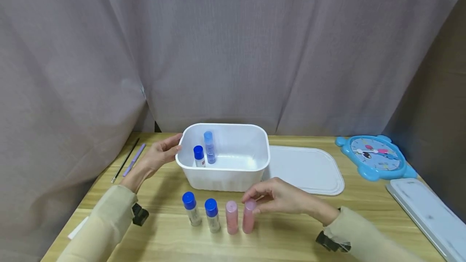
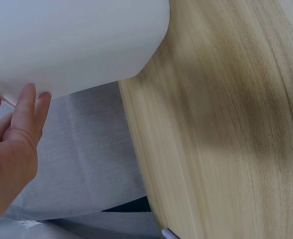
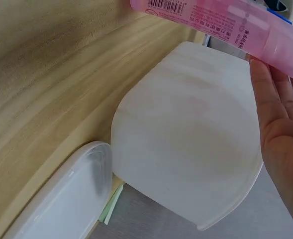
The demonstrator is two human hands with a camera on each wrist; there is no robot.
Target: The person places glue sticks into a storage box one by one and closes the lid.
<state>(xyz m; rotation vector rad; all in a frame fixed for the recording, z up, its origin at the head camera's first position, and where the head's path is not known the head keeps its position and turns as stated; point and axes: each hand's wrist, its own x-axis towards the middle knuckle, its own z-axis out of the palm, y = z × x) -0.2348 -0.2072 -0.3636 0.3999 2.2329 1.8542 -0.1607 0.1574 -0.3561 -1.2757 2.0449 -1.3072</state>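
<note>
My left hand touches the left end of a white plastic bin, its fingers stretched along the outer wall near the rim. Inside the bin stand a blue translucent glue stick and a blue-capped one. With my right hand I hold the cap end of a pink glue stick between thumb and fingers. Printed text and a barcode show on that pink tube in the right wrist view. Left of it stand another pink glue stick and two blue-capped ones, all upright before the bin.
A white lid lies right of the bin. Farther right are a blue animal-shaped clock and a long white case. A purple pen and a thin dark stick lie at the left edge. A grey curtain hangs behind.
</note>
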